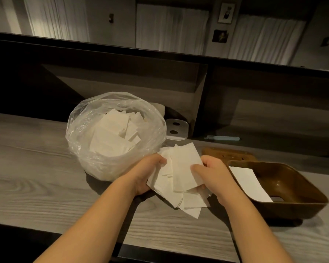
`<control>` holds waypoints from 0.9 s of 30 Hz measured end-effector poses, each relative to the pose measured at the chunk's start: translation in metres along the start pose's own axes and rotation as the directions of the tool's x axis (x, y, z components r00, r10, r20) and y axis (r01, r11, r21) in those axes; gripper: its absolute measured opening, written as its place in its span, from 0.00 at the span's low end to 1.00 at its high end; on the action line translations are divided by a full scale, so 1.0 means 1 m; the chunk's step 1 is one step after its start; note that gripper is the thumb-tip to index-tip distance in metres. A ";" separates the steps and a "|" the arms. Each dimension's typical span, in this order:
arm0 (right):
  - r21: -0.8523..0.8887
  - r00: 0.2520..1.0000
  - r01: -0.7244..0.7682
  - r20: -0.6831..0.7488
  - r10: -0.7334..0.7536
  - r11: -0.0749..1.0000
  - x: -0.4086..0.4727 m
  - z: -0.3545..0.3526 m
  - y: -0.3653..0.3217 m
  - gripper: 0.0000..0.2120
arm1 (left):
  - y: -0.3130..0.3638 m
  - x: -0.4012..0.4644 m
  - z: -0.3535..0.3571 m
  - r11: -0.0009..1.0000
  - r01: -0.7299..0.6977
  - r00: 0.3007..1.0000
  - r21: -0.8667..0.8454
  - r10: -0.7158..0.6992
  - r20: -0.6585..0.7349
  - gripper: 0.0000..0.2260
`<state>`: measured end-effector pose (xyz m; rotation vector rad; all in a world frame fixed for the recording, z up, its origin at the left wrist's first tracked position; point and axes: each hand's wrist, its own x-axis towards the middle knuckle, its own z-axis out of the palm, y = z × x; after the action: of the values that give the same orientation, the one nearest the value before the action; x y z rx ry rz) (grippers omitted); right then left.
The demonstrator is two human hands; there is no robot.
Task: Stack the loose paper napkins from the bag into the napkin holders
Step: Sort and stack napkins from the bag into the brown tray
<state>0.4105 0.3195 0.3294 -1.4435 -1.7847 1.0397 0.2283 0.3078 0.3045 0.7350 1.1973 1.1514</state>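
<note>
Both hands hold one untidy bunch of napkins (180, 173) just above the table (36, 168), between the bag (87, 130) and the near holder (296, 188). Left hand (150, 175): grip closed on the left edge of the bunch, fingers curled over the top, thumb side underneath. Right hand (211, 175): grip closed on the right edge, fingers lying across the top sheet. The sheets are fanned and skewed, corners sticking out toward the near table edge.

Bag: clear plastic, mouth open upward, standing on the table left of the bunch, part-filled with loose napkins (114, 133) lying at all angles.

Near holder: brown, tray-shaped, on the table at right, close to the right hand. One napkin (251, 183) lies flat inside it. A second brown holder (228, 154) sits just behind it; its contents cannot be told.

A clear plastic piece with two dark holes (177, 128) stands behind the bag, against the back panel.
</note>
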 end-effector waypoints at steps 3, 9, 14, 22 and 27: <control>-0.098 1.000 0.002 -0.030 -0.005 0.995 0.004 0.000 0.005 0.16 | 0.000 0.002 0.000 0.999 -0.005 0.999 -0.050 0.004 -0.033 0.08; -0.168 0.994 -0.018 -0.108 0.000 0.986 0.010 0.008 0.008 0.14 | -0.001 0.002 0.003 0.997 -0.015 0.999 -0.075 0.012 -0.039 0.08; -0.003 0.990 -0.084 -0.116 0.083 0.996 0.011 0.009 0.008 0.14 | -0.002 0.002 0.001 0.997 -0.035 0.999 -0.062 0.034 -0.013 0.06; 0.184 0.964 0.211 -0.200 -0.173 0.960 0.002 -0.007 0.000 0.05 | 0.001 -0.002 -0.005 1.000 -0.020 0.998 0.021 0.018 0.066 0.09; 0.106 0.960 0.275 0.016 -0.278 0.956 -0.004 -0.012 0.001 0.14 | 0.002 -0.002 -0.011 0.996 0.039 0.988 0.077 -0.050 0.149 0.28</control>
<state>0.4217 0.3177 0.3350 -1.0833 -1.8623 0.9944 0.2177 0.3056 0.3043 0.8329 1.1284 1.0007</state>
